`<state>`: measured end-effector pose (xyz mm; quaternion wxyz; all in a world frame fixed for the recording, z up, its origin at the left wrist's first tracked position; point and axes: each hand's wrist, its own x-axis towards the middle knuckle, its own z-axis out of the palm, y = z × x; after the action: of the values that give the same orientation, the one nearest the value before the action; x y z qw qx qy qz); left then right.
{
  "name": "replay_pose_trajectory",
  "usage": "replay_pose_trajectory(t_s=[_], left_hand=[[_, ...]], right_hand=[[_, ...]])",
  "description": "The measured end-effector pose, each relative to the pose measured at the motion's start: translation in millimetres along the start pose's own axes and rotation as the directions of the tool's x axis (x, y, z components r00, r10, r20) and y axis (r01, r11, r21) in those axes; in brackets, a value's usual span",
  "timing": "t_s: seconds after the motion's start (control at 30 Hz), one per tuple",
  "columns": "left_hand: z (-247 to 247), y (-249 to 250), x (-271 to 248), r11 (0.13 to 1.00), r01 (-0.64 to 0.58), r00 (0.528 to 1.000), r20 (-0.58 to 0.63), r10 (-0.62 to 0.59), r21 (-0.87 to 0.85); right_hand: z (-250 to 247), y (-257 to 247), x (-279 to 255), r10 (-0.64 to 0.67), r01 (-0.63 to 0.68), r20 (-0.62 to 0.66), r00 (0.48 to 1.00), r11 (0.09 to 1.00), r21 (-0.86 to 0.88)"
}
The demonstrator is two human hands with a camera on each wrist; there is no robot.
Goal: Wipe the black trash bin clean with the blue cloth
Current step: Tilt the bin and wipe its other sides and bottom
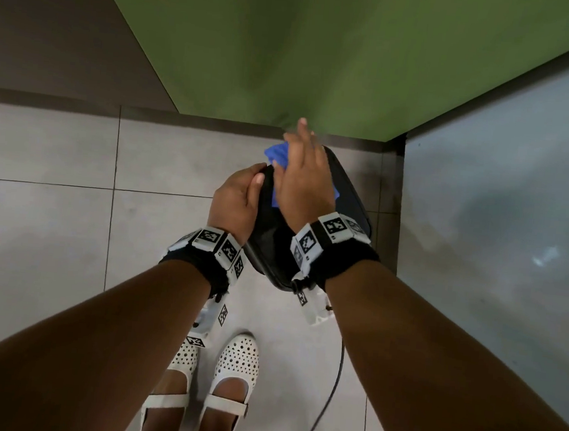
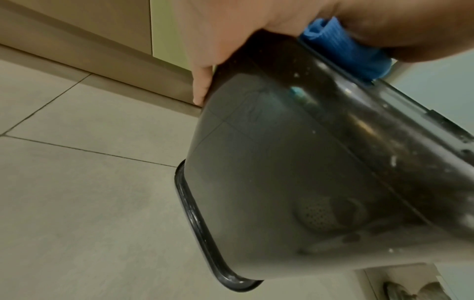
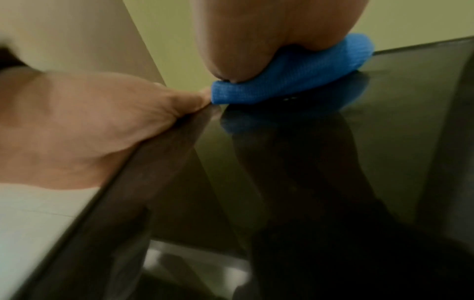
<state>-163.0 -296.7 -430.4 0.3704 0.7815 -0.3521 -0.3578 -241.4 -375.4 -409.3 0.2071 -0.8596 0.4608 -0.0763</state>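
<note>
The black trash bin (image 1: 350,193) is held tilted above the tiled floor, its rim (image 2: 195,223) pointing down and left. My left hand (image 1: 240,194) grips the bin's upper left edge, with fingers (image 2: 202,85) curled round the corner. My right hand (image 1: 305,176) lies flat, fingers straight, pressing the bunched blue cloth (image 1: 276,154) against the bin's upward-facing surface (image 3: 307,152). In the right wrist view the cloth (image 3: 295,77) is squashed under the palm, right beside the left hand's thumb (image 3: 179,101). White specks show on the bin's side (image 2: 392,160).
A green wall (image 1: 290,51) stands straight ahead and a frosted grey panel (image 1: 501,200) closes the right side. Grey floor tiles (image 1: 41,228) spread to the left. My white shoes (image 1: 236,359) and a black cable (image 1: 329,391) are below the bin.
</note>
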Motion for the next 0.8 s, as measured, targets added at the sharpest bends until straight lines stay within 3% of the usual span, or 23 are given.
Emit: replay_pose_trajectory(t_s=[0.1, 0.17, 0.23, 0.27, 0.33, 0.4, 0.43, 0.5, 0.57, 0.6, 0.67, 0.7, 0.73, 0.8], left_hand=[[0.5, 1.9, -0.3, 0.999, 0.032, 0.999, -0.01, -0.033, -0.024], [1.8, 2.1, -0.2, 0.999, 0.033, 0.999, -0.031, -0.034, -0.022], [2.6, 2.3, 0.1, 1.0, 0.026, 0.999, -0.04, -0.026, -0.016], [2.4, 2.3, 0.4, 0.999, 0.026, 0.999, -0.033, -0.027, -0.021], [1.1, 2.5, 0.2, 0.999, 0.035, 0.999, -0.01, -0.036, -0.04], [0.3, 3.2, -0.2, 1.0, 0.021, 1.0, -0.011, -0.021, -0.022], [0.7, 3.3, -0.4, 1.0, 0.017, 1.0, -0.022, -0.017, -0.013], [3.0, 6.6, -1.4, 0.999, 0.044, 0.998, -0.038, -0.044, -0.017], [7.2, 8.4, -1.4, 0.998, 0.058, 0.998, -0.033, -0.058, 0.0], [10.2, 10.1, -1.9, 0.998, 0.054, 0.998, -0.025, -0.054, 0.008], [14.8, 14.5, -4.0, 0.999, 0.044, 0.999, -0.015, -0.044, 0.017], [15.5, 14.6, -6.7, 0.998, 0.058, 0.998, -0.023, -0.058, 0.017], [13.5, 13.3, -10.3, 0.996, 0.085, 0.996, -0.042, -0.085, 0.01], [7.4, 11.0, -20.9, 0.984, 0.179, 0.98, -0.087, -0.179, 0.003]], right_hand=[[-5.7, 16.5, 7.5, 0.191, -0.188, -0.113, 0.975, 0.981, 0.043], [-7.1, 17.5, 13.5, 0.38, -0.361, -0.208, 0.901, 0.924, 0.125], [-3.6, 8.9, 15.2, 0.444, -0.39, -0.288, 0.848, 0.892, 0.228], [-2.9, -1.9, 12.6, 0.421, -0.353, -0.292, 0.859, 0.899, 0.258], [8.0, -20.3, 4.0, 0.156, -0.128, -0.216, 0.964, 0.982, 0.14], [11.7, -11.5, 5.0, -0.119, 0.094, -0.175, 0.977, 0.985, -0.146], [6.3, -2.2, 10.8, -0.113, 0.089, -0.106, 0.988, 0.974, -0.209], [-8.6, 15.4, 17.8, 0.092, -0.098, -0.04, 0.995, 0.969, -0.228], [-8.3, 24.2, 13.8, 0.352, -0.35, -0.021, 0.936, 0.919, -0.181], [-4.3, 23.1, 11.3, 0.458, -0.464, -0.074, 0.886, 0.868, -0.175], [0.1, 16.1, 10.9, 0.548, -0.587, -0.26, 0.795, 0.803, -0.103], [-0.7, 12.8, 11.7, 0.55, -0.584, -0.264, 0.793, 0.809, -0.071], [-1.4, 10.9, 12.7, 0.521, -0.541, -0.197, 0.831, 0.839, -0.061], [-3.7, 7.4, 17.6, 0.328, -0.328, -0.01, 0.945, 0.942, -0.074]])
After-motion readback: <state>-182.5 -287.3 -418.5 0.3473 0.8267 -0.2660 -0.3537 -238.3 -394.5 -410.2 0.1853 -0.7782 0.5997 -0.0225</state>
